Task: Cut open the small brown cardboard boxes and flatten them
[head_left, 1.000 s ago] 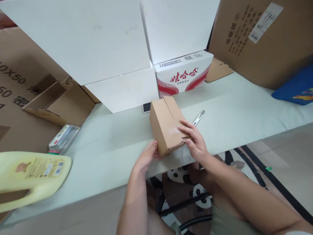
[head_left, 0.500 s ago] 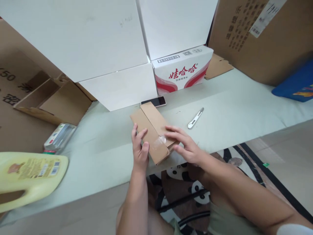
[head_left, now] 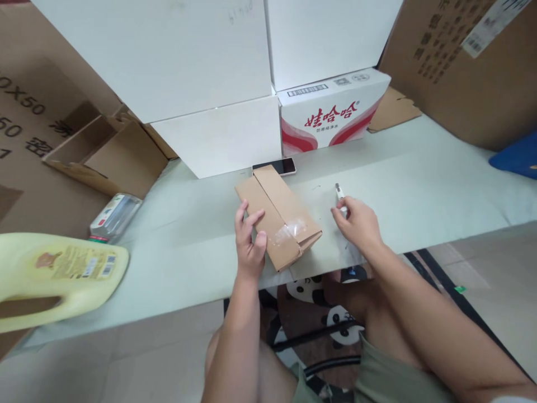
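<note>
The fingers (head_left: 255, 217) of the left hand (head_left: 250, 240) are spread apart, laid against the left side and top of a small brown cardboard box (head_left: 272, 204). The fingers of the right hand (head_left: 359, 225), to the right of the box, are closed together on the near end of a slim white-and-grey utility knife (head_left: 338, 191); whether it is lifted cannot be told.

The box sits between the 2 hands near the front edge of the pale green cloth-covered surface (head_left: 180, 240), clear tape across its near top. At its far end lies a black-screened flat phone (head_left: 285, 166), partly hidden. Farther back stands a white cardboard carton with red lettering (head_left: 330, 124). Far left lies a clear plastic bottle (head_left: 119, 215); near left, a pale yellow plastic jug (head_left: 84, 274).
</note>
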### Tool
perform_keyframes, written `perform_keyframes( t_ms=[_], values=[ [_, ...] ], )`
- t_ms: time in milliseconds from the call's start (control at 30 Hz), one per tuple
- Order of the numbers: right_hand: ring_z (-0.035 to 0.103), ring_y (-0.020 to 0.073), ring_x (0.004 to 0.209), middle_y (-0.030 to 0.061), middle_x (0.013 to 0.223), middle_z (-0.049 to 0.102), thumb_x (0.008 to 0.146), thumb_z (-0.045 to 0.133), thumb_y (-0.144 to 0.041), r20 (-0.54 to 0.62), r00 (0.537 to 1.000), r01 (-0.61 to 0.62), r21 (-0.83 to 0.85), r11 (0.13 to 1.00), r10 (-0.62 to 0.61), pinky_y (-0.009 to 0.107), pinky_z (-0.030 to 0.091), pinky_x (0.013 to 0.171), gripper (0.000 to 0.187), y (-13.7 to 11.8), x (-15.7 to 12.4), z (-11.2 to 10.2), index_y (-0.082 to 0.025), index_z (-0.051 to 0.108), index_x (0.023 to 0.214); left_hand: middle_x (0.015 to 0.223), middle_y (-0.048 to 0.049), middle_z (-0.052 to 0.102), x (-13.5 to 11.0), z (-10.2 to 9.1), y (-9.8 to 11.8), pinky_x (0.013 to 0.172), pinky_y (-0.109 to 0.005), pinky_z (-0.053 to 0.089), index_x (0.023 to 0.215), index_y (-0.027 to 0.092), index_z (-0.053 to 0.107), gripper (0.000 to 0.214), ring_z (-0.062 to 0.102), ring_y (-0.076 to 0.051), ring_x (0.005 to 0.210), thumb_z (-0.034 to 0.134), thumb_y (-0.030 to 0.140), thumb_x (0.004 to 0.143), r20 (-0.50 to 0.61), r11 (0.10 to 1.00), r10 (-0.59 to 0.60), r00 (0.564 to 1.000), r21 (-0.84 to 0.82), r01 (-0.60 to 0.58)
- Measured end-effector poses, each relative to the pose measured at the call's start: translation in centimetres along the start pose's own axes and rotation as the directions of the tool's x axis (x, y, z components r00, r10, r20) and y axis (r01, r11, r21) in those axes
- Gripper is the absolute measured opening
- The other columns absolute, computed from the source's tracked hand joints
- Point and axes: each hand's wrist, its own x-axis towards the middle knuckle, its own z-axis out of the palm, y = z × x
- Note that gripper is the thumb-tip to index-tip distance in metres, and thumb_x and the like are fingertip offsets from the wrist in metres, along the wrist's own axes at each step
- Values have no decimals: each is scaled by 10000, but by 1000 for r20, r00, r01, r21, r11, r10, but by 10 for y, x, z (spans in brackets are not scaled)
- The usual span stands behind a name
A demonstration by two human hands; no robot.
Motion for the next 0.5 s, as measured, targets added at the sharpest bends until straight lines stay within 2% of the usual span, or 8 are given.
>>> perform_keyframes(
  t_ms=[67,133,200,267,300,367,433,500],
  values=[
    [523,166,576,-3,646,567,873,556,-355,-172,985,62,185,981,-30,315,417,602,148,-6,-6,-8,-225,609,827,1526,-140,468,0,0,-1,1195,-543,335,1195,232,685,428,399,-329,1475,478,522,958,-6,1000,-8,1000,4,8],
    [519,149,545,-8,679,594,892,571,-327,-302,947,211,326,921,-109,309,436,575,123,-14,-16,-18,-225,634,920,1523,-143,468,1,2,-1,1192,-538,343,1195,228,684,422,407,-328,1469,481,510,955,-10,1000,-7,1000,11,7],
    [572,157,591,5,748,631,897,590,-248,-410,878,412,383,827,-248,312,463,574,119,-23,-30,-30,-241,647,1001,1521,-147,468,1,4,0,1191,-539,346,1192,223,683,417,409,-328,1468,485,502,953,-21,1000,2,1000,22,-2],
    [614,169,642,4,753,611,882,584,-154,-485,782,595,396,699,-391,318,499,579,152,-33,-43,-40,-263,637,975,1521,-152,465,1,7,1,1190,-541,348,1195,218,680,410,410,-327,1466,493,492,954,-36,1000,8,999,31,-7],
    [613,169,638,-5,727,579,870,579,-117,-503,737,662,404,631,-451,320,517,574,173,-38,-49,-44,-267,624,943,1521,-156,464,1,9,2,1187,-541,350,1198,216,679,405,414,-327,1463,498,485,955,-44,999,8,999,34,-6],
    [581,154,585,-24,674,514,845,586,-80,-497,677,735,421,531,-543,309,532,539,194,-45,-58,-51,-268,595,895,1521,-162,462,0,11,4,1183,-542,355,1206,212,677,405,420,-329,1456,502,480,958,-52,999,6,999,43,-4],
    [544,140,542,-36,638,490,824,615,-68,-457,649,761,415,499,-609,290,524,505,215,-49,-64,-55,-268,597,901,1519,-164,463,0,12,5,1183,-543,352,1211,210,677,409,422,-332,1454,501,482,960,-54,999,8,999,53,-5],
    [565,144,561,-27,649,531,819,622,-56,-414,653,757,395,520,-634,280,514,500,263,-50,-67,-58,-267,624,975,1520,-164,462,0,12,5,1185,-540,350,1213,210,677,408,422,-331,1454,501,480,962,-51,998,11,999,56,-8]
  ],
)
